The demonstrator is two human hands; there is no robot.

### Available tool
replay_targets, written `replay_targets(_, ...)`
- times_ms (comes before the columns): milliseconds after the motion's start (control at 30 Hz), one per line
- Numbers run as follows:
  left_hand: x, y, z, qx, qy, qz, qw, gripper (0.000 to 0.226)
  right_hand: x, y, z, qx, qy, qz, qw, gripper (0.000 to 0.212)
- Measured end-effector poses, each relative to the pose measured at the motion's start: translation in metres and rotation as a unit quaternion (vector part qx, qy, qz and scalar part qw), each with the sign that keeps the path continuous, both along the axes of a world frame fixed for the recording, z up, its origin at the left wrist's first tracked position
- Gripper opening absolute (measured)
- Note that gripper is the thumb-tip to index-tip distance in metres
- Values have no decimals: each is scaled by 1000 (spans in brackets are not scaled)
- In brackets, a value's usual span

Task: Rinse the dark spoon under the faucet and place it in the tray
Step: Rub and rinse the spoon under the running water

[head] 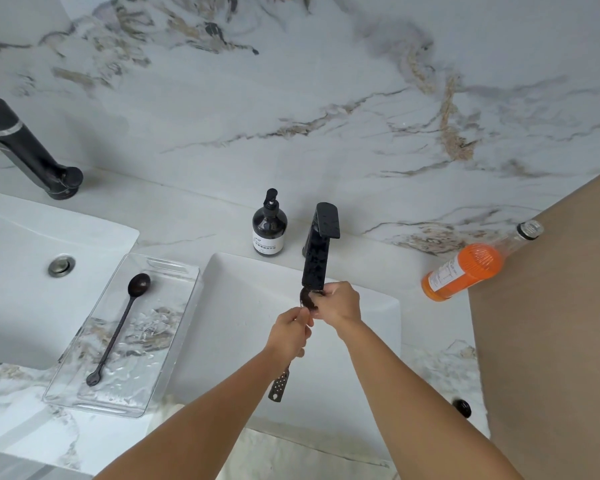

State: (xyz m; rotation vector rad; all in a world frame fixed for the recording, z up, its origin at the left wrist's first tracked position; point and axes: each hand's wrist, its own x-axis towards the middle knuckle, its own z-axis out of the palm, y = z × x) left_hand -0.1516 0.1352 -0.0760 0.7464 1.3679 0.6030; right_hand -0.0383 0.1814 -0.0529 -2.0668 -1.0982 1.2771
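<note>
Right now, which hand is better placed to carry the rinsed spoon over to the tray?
Left, probably. The left hand already grips the dark spoon by its handle, and the clear tray lies on that hand's side of the basin. The right hand only rubs the bowl under the faucet.

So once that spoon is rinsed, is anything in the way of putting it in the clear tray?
Nothing visible blocks the way. The tray sits just left of the sink, beside both hands. Another dark spoon already lies along its left side, leaving the right part bare.
</note>
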Motion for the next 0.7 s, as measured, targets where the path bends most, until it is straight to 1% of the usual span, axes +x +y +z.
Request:
replay_targets(67,-3,5,1,-13,-2,7,1000,41,-3,-1,1,-20,42,34,998,15)
replay_targets(133,-4,11,3,-15,48,-6,999,43,-5,-2,5,-34,91,52,994,24)
replay_targets(167,-4,15,4,-14,87,-19,996,43,-4,-3,6,-39,126,49,990,27)
replay_targets(233,-3,22,5,-9,155,-38,987,42,-2,-7,10,-52,223,31,973,28)
replay_targets(267,-2,25,6,-8,172,-46,984,41,1,-8,11,-55,265,19,963,29)
replay_targets(300,-2,28,6,-11,170,-57,984,38,3,-9,12,-52,287,10,956,30)
replay_targets(333,-1,30,7,-18,146,-68,987,35,5,-10,13,-45,292,2,955,29)
replay_targets(433,0,33,10,-63,30,-64,995,28,9,-10,13,-9,271,-37,962,22)
replay_targets(500,0,35,11,-78,11,-49,996,32,9,-10,11,8,245,-67,967,20)
replay_targets(567,-1,36,11,-80,31,-52,995,45,8,-9,9,7,219,-81,972,19)
replay_targets(600,-4,37,10,-89,26,-57,994,47,7,-9,9,1,213,-79,974,21)
replay_targets(633,-7,37,9,-105,2,-65,992,45,6,-10,9,-4,211,-74,975,24)
replay_targets(700,-14,36,7,-126,-76,-78,986,35,7,-12,9,-8,205,-57,977,27)
